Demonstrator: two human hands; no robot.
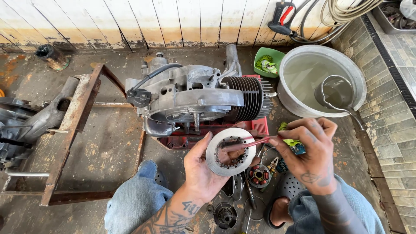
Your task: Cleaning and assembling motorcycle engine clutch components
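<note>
**Q:** Status, pls. What's in hand?

**A:** I see the left hand [200, 167] cupped under a flat metal ring plate [230, 151], fingers wrapped on its left rim, thumb side up. Plate sits centre-near, just in front of the engine block [195, 97] on its red stand [260, 125]. Right hand [310, 151] is clenched on a thin reddish tool [249, 144] plus a green-yellow rag [288, 141].

**Q:** Step?

**A:** Judged: cleaning or scraping the plate's toothed inner edge. Tool tip rests inside the central opening, touching the plate's inner area.

**Q:** Orientation?

**A:** Plate face tilts up toward the camera, slightly far-leaning; being round, it has no long axis, only the bore axis pointing at me. Tool's long axis runs left-right, tip pointing left into the opening.

**Q:** Next move needs?

**A:** My read: steady left grip, turn the plate a bit at a time, light pressure from the tool along the teeth. Risk: tool slip onto the palm.

**Q:** Surroundings?

**A:** Metal basin [323, 80] w/ water and a ladle [336, 93] far right; green bowl [268, 60] beside it; small parts on the floor near the knees, incl. a stator coil [259, 175].
</note>
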